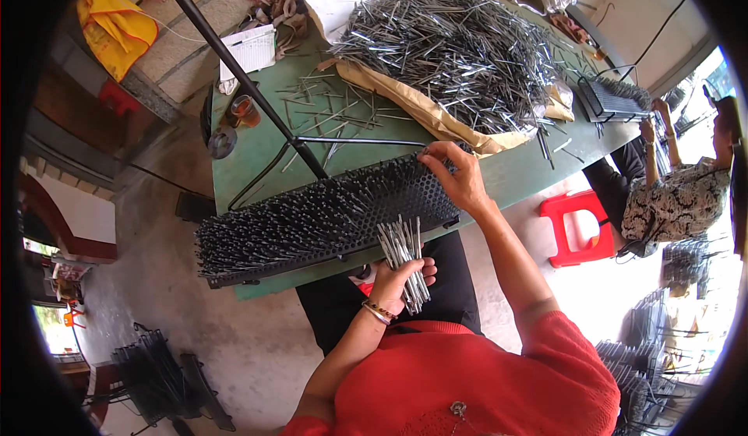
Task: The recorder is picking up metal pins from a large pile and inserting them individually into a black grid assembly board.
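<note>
My left hand [392, 286] is closed round a bundle of thin silvery metal rods [400, 245], held upright in front of my lap. A long black perforated rack [414, 202] lies along the near edge of the green table. Rods stand close together in most of its holes, while bare holes show toward its right end. My right hand [461, 177] is over that right end, thumb and fingers pinched together at the rack's far edge. Whatever the pinch holds is too small to make out.
A big heap of loose rods [460, 54] lies on brown paper [389, 87] on the table [499, 187]. A black metal bar [241, 77] rises from behind the rack. At right, a co-worker [674, 202] handles another rack [612, 101] near a red stool [552, 229].
</note>
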